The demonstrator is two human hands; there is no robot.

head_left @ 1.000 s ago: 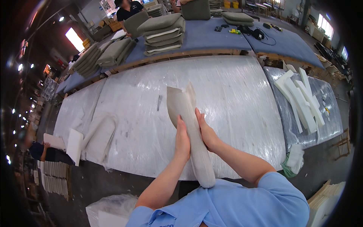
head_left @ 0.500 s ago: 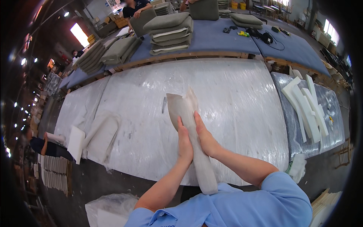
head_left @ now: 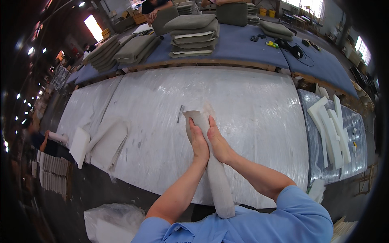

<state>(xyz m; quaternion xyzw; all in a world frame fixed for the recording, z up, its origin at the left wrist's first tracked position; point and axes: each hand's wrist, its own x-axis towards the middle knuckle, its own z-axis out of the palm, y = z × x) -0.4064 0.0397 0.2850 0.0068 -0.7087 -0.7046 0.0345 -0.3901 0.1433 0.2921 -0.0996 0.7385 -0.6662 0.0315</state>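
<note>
The left hand (head_left: 199,142) and right hand (head_left: 219,143) clasp one long fabric roll (head_left: 219,190), pale grey, flared at its far end, over the wrapped table (head_left: 251,105)'s near half. The palms hide its middle. Right of the table, overlapping white foam strips (head_left: 329,135) defy counting; beyond it, the top edge cuts off two people (head_left: 156,5); farther stand two yellow buckets (head_left: 263,13).

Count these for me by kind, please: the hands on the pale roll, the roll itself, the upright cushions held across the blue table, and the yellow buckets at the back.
Hands on the roll (left hand, right hand): 2
Pale roll: 1
Upright grey-green cushions: 2
Yellow buckets: 2
Total: 7
</note>
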